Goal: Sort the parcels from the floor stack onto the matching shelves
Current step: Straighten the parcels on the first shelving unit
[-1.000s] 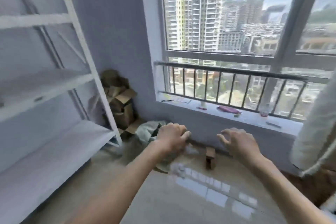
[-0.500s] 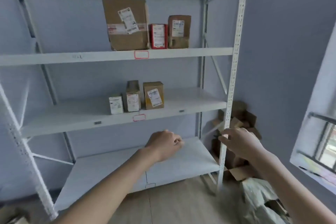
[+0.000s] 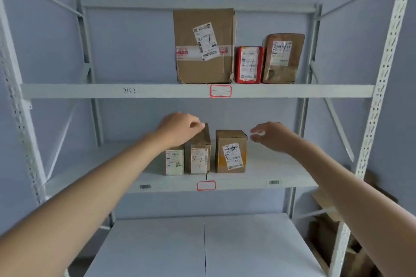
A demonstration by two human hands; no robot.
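Note:
The white metal rack fills the view. On its upper shelf point(image 3: 90, 91) stand a large brown box point(image 3: 202, 69), a red parcel point(image 3: 248, 65) and a brown parcel point(image 3: 283, 58). The middle shelf point(image 3: 270, 171) carries a small white box point(image 3: 174, 162), a tall narrow box point(image 3: 199, 157) and a brown box point(image 3: 230, 153), with labels reading 2-2. My left hand point(image 3: 180, 129) hovers with loosely curled fingers in front of the tall box's top and holds nothing. To the right of the brown box, my right hand point(image 3: 270, 136) is empty, its fingers relaxed. No floor stack shows.
The bottom shelf point(image 3: 247, 243) is bare white board. Red-edged label tags point(image 3: 220, 91) mark the shelf fronts. Flattened cardboard point(image 3: 326, 204) leans behind the rack's right post point(image 3: 382, 74). A grey-blue wall backs the rack.
My view swung from the window and floor corner to face the rack square on. Both empty hands rose from the bottom shelf's height to the middle shelf's parcels.

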